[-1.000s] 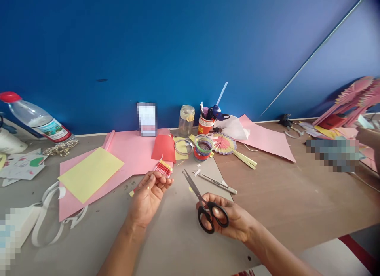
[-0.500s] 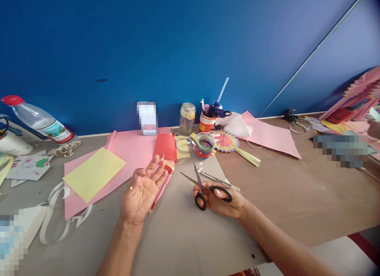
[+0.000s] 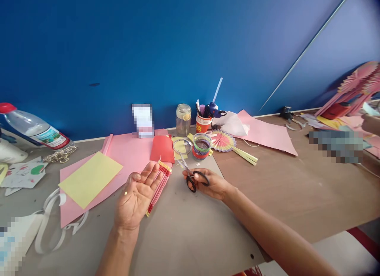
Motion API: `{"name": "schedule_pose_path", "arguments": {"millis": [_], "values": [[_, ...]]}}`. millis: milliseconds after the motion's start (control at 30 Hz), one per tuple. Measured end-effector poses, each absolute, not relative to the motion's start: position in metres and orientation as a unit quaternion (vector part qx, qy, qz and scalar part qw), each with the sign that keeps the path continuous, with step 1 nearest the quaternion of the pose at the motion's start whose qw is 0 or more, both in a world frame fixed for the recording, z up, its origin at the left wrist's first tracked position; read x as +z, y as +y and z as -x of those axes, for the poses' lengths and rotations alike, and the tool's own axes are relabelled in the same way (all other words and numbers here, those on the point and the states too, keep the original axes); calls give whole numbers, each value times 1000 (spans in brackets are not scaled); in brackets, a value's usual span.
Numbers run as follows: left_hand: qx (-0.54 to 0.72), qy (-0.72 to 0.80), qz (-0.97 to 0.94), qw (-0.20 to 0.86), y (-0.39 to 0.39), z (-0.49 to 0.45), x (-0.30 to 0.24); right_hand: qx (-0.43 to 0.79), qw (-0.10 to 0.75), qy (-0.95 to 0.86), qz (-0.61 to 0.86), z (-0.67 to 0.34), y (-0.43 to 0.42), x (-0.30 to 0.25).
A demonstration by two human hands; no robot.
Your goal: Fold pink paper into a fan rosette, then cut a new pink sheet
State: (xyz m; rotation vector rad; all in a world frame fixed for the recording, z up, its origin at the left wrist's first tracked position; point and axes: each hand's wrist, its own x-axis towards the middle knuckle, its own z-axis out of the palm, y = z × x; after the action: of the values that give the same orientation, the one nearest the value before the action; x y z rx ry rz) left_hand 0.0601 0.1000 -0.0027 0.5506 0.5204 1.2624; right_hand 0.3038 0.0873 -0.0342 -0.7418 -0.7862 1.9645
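My left hand (image 3: 133,198) is palm up with its fingers stretched out, a tiny yellow scrap on it near the thumb. A thin thread seems to run across its fingers; whether it is gripped I cannot tell. Beside and partly behind those fingers lies a pleated paper strip bundle (image 3: 158,189), pink and red with yellow ends. My right hand (image 3: 212,183) is closed around black-handled scissors (image 3: 191,181), fingers in the loops. Their blades point up and away, nearly together, toward a clear tape roll (image 3: 182,146) and a red paper piece (image 3: 162,149).
Pink sheets (image 3: 127,149) and a yellow sheet (image 3: 92,179) lie left. Behind stand a phone (image 3: 143,120), a jar (image 3: 183,119) and a cup of tools (image 3: 203,123). A paper rosette (image 3: 223,140) lies right of a bowl-like tape stack (image 3: 202,145). Another person's hand (image 3: 372,125) shows at far right.
The scissors have moved up and left toward the pleated bundle, and their blades have gone from spread to nearly together. My left hand stays palm up. The whole view has shifted slightly.
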Motion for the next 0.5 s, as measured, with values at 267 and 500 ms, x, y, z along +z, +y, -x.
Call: {"name": "schedule_pose_path", "arguments": {"millis": [267,500], "values": [[581,243,-230,742,101,-60,-6,744,420,-387,346,-298,89,-35],[576,257,-223,743,101,-63,-8,689,428,-431,396,-295,94,-34]]}}
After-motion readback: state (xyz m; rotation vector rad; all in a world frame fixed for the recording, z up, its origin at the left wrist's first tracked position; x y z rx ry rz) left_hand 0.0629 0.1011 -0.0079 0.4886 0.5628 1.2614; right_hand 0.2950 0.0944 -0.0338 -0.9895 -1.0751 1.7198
